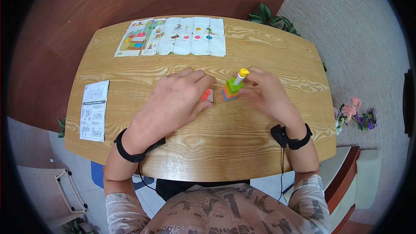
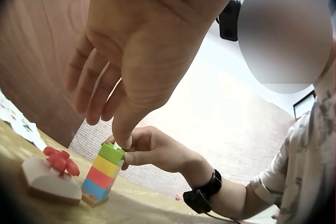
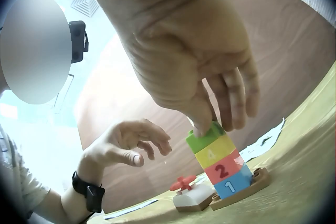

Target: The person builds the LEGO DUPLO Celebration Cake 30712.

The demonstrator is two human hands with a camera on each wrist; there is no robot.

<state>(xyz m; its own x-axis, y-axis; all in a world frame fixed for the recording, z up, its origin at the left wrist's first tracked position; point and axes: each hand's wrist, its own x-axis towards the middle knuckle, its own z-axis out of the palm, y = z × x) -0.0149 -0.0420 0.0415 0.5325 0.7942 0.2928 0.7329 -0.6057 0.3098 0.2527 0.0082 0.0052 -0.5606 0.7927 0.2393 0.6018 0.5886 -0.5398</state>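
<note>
A stack of toy building blocks stands on a brown base plate. From the bottom come a blue block marked 1, a red block marked 2, a yellow block and a green block. A white candle piece with a yellow flame rises from the top. My right hand pinches the green block between thumb and fingers. Left of the stack lies a white block with a red flower-shaped piece on it. My left hand hovers above that, fingers relaxed, holding nothing.
At the far side of the wooden table lies an unfolded picture sheet. A printed instruction leaflet is near the left edge. Pink and purple flowers stand beyond the right edge, green leaves behind the far edge.
</note>
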